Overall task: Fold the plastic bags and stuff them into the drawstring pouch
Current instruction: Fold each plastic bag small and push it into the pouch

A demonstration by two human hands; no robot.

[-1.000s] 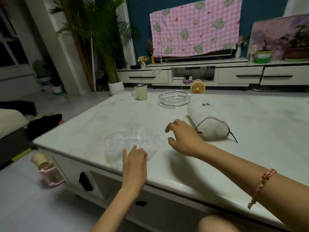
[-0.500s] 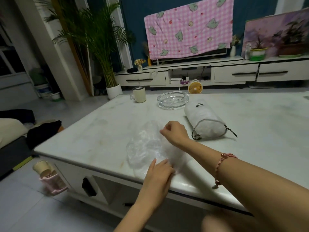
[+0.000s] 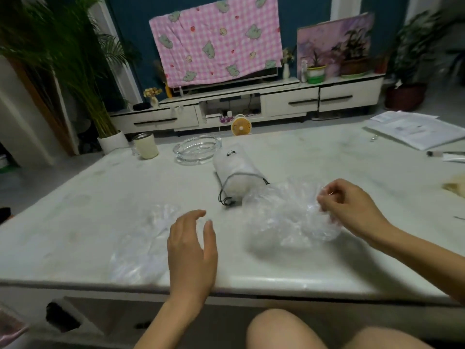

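Pinching the crumpled clear plastic bag (image 3: 289,217) at its right edge, the right grip (image 3: 352,210) is closed on the film between thumb and curled fingers. The bag bulges loosely toward 9 o'clock from that grip; whether it rests on the surface (image 3: 327,268) or hangs just above it cannot be told. The left grip (image 3: 192,245) is empty, with its fingers relaxed and spread over the near edge of the surface. A second plastic bag (image 3: 146,245) lies flat just beside it at 9 o'clock. The drawstring pouch (image 3: 236,172) lies on its side at 11 o'clock from the held bag, cord end toward the person.

Step in hand, by judgement: taking up one bag for folding, with no fold made yet. The next move calls for the left grip to take the opposite edge, spread the film flat and press out trapped air. Thin film is likely to spring back, so firm creasing is advised.
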